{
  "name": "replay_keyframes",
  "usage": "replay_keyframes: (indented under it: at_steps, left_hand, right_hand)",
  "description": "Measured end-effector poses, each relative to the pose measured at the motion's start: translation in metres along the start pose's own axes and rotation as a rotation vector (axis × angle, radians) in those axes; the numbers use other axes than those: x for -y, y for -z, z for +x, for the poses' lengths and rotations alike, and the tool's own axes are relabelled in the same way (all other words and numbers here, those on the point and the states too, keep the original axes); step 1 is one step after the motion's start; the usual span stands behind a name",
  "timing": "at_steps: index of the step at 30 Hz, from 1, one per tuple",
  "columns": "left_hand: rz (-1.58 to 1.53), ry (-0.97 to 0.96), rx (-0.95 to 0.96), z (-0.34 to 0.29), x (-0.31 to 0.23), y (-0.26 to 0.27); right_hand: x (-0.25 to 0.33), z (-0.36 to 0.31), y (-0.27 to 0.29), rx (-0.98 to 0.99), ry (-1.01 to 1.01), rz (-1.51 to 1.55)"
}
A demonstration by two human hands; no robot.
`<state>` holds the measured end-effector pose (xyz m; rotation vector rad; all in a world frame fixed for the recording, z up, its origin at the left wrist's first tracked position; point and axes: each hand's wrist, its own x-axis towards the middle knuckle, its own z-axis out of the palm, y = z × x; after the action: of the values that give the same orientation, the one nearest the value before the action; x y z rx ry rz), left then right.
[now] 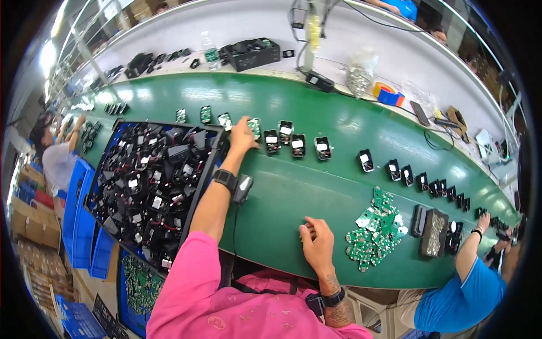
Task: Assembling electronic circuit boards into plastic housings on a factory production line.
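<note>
My left hand [243, 137] reaches across the green workbench, thumb and fingers closed at the edges of a small black case with a green circuit board [254, 127] in it. Two more green-board units [205, 114] and a tilted one [224, 121] stand to its left. Just right of it are several open black cases [298, 145] with white labels inside. My right hand [318, 240] rests near the bench's front edge, fingers loosely curled and apart, with nothing visible in them. To its right lies a pile of green circuit boards [377, 230].
A large black tray [195, 217] full of black parts and wires stands left of my left arm. More cases [407, 175] line the bench rightward. A box of small metal parts [433, 233] sits near a co-worker in a blue shirt [460, 296]. Blue bins [79, 220] stand left.
</note>
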<state>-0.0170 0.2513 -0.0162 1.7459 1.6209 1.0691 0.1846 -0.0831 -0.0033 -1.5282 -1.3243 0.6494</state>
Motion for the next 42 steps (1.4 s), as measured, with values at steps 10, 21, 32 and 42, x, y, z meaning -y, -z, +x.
replay_keyframes:
  at_steps: [10, 21, 32, 42]
  left_hand:
    - [0.511, -0.358, 0.303, -0.035, -0.047, 0.007]
    - [0.301, -0.327, 0.037, -0.121, -0.094, 0.015]
    - [0.006, -0.302, 0.239, -0.236, -0.077, -0.010]
    - [-0.263, -0.011, 0.416, -0.247, -0.092, 0.003]
  right_hand:
    - [-0.002, -0.030, 0.092, -0.310, -0.125, -0.687]
    - [-0.009, -0.018, 0.098, -0.193, -0.139, -0.715]
    - [-0.005, -0.006, 0.087, -0.044, -0.145, -0.579]
    - [0.003, -0.004, 0.080, 0.023, -0.225, -0.667]
